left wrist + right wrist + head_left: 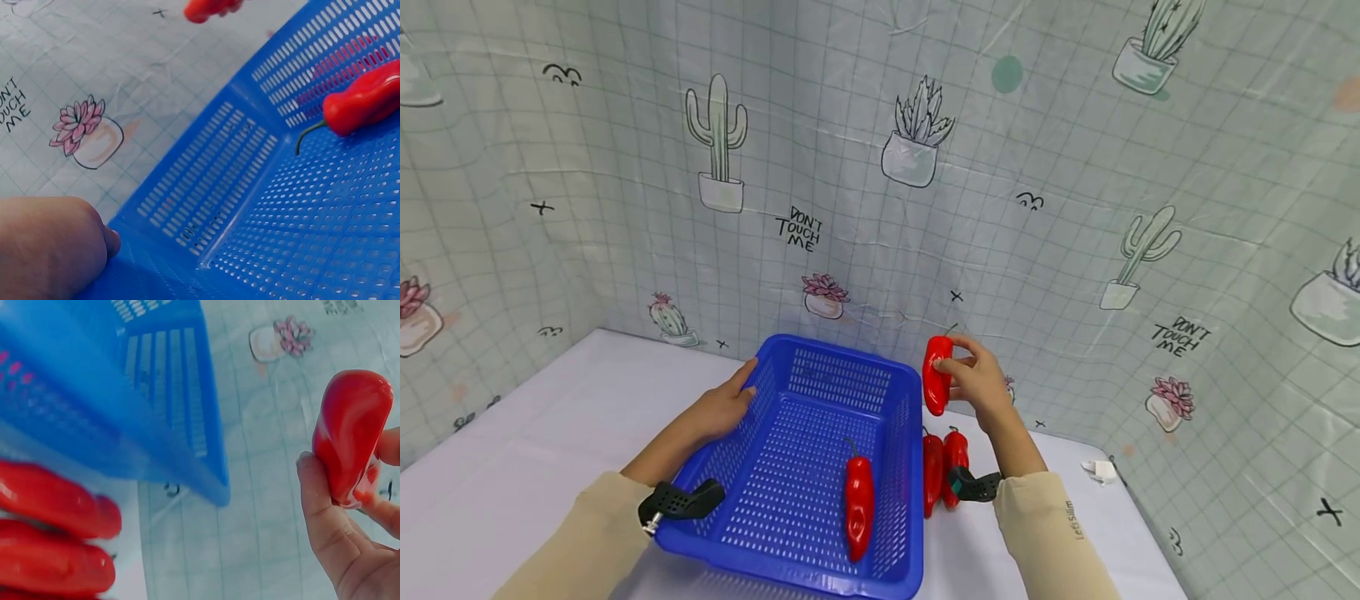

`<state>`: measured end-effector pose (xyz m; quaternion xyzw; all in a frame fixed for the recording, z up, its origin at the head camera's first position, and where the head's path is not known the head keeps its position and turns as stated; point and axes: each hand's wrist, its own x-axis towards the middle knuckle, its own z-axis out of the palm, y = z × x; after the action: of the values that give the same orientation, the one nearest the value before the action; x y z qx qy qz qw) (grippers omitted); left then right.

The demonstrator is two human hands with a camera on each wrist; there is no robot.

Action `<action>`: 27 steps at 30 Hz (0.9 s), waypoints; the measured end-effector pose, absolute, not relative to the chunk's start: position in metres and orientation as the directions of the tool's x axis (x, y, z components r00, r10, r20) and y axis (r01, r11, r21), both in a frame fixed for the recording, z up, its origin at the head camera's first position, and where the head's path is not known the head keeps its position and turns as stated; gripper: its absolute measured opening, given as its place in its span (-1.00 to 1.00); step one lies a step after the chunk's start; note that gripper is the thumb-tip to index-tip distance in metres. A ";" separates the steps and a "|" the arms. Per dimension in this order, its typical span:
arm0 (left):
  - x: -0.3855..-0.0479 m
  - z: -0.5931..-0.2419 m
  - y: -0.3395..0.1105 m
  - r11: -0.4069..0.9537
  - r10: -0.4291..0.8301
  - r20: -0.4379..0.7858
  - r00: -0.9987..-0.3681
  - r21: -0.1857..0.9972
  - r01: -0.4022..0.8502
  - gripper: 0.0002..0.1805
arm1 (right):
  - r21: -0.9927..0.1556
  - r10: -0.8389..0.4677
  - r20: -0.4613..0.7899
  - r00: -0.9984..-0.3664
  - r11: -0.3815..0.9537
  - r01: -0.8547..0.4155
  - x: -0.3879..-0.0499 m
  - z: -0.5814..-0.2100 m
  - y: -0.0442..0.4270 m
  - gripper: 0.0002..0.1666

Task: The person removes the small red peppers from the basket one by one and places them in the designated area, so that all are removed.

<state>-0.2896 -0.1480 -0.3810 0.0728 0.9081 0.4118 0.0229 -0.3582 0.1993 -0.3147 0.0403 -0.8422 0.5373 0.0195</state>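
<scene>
A blue perforated plastic basket (pixel 808 425) stands on the white table, with one red chili pepper (pixel 859 504) lying in its right part, green stem toward the back. My left hand (pixel 721 410) grips the basket's left rim, the thumb on the inner side. Above the right rim, near the back corner, my right hand (pixel 976 377) pinches another red pepper (pixel 936 375) between thumb and fingers, its stem pointing up. In the right wrist view that pepper (pixel 353 428) is clear of the basket wall. More red peppers (pixel 53 556) lie side by side just outside the basket's right wall.
A cloth printed with cacti (pixel 850 167) hangs behind and beside the table (pixel 512 433). Toward the table's right back corner lies a small white object (pixel 1101 471). Black bands (pixel 681 502) are worn on both wrists.
</scene>
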 end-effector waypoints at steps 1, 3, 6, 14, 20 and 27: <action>-0.289 -0.381 -0.148 0.652 0.153 0.017 -0.988 0.750 0.114 -0.37 | -0.902 -0.043 0.077 -0.996 0.422 -0.088 -0.358 -0.316 0.203 -0.30; -0.289 -0.382 -0.148 0.651 0.153 0.020 -0.988 0.750 0.116 -0.37 | -0.899 -0.035 0.078 -0.996 0.430 -0.085 -0.358 -0.320 0.210 -0.30; -0.290 -0.382 -0.148 0.651 0.150 0.026 -0.988 0.750 0.118 -0.37 | -0.891 -0.018 0.077 -0.997 0.448 -0.077 -0.358 -0.324 0.222 -0.30; -0.290 -0.384 -0.148 0.652 0.141 0.027 -0.990 0.750 0.113 -0.37 | -0.871 0.013 0.059 -0.998 0.490 -0.045 -0.354 -0.336 0.251 -0.28; -0.290 -0.384 -0.148 0.649 0.144 0.030 -0.989 0.752 0.117 -0.36 | -0.865 0.046 0.026 -0.999 0.503 0.001 -0.352 -0.351 0.272 -0.29; -0.289 -0.383 -0.147 0.653 0.144 0.025 -0.989 0.749 0.114 -0.36 | -0.859 0.071 -0.015 -0.997 0.510 0.049 -0.350 -0.366 0.285 -0.30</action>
<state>-0.2892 -0.1474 -0.3832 0.0710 0.9090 0.4103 0.0181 -0.3496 0.2849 -0.3664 -0.0344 -0.8689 0.4936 0.0112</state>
